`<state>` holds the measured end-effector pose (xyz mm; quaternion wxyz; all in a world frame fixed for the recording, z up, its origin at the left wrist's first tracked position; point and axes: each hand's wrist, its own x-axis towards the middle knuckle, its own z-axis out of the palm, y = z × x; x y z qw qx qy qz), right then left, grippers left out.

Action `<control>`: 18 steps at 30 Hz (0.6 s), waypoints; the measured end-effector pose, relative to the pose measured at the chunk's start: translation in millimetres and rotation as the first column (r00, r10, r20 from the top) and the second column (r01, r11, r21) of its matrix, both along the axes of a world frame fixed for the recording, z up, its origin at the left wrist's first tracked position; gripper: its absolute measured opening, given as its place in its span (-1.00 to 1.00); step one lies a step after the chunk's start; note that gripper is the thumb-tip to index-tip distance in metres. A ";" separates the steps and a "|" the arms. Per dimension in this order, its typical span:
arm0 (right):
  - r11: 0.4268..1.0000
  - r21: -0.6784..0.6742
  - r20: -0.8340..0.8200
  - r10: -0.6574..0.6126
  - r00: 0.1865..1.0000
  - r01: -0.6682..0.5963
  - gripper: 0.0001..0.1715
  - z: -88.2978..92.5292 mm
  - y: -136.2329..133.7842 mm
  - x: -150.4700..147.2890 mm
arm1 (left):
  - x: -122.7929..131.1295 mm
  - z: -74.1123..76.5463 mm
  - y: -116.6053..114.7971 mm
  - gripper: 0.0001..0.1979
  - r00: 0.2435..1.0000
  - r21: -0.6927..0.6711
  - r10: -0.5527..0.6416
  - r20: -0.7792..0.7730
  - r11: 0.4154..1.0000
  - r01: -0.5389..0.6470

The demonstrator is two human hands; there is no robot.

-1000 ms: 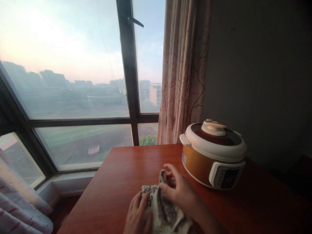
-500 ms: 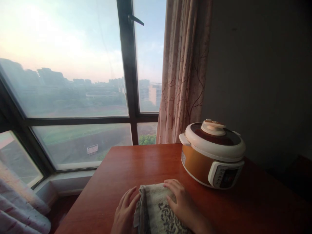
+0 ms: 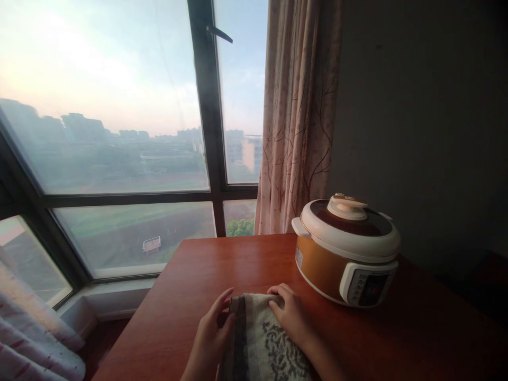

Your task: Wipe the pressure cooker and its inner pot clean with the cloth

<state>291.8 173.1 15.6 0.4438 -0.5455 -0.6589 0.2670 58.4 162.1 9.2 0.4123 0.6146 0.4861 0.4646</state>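
Towel: a folded cloth (image 3: 260, 344), pale with a dark leafy print and a dark band down its left side, lay flat on the near edge of the tabletop (image 3: 222, 264), running out of the bottom of the view.
Left hand: the left hand (image 3: 210, 336) lay against the towel's left side, at the dark band.
Left fingers: stretched out and loose, touching the band and gripping nothing.
Right hand: the right hand (image 3: 291, 317) rested palm down on the towel's far right corner.
Right fingers: gently bent and pressed flat on the cloth, not closed around it.
Cooker: an orange and white electric cooker (image 3: 347, 251) stood near the towel, to its right and farther back, lid on, control panel facing the person.
Behind: a patterned curtain (image 3: 297, 116) hung between a large window (image 3: 119, 106) and a dark wall (image 3: 428, 132).
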 end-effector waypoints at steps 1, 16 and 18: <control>1.000 -0.005 0.003 -0.023 1.000 0.023 -0.77 -3.6 -0.2 1.1 | -0.5 -3.6 3.1 -0.45 0.997 0.023 0.044 -0.062 0.999 -0.042; 0.970 -0.039 0.009 -0.240 0.971 0.240 -0.61 -43.8 -38.0 52.4 | -15.6 -7.7 -14.4 -0.56 0.867 0.262 0.273 -0.416 0.949 -0.173; 0.979 -0.027 0.025 -0.203 0.979 0.204 -0.60 -42.4 -41.7 52.0 | -15.8 -7.3 -14.4 -0.57 0.873 0.258 0.274 -0.402 0.949 -0.180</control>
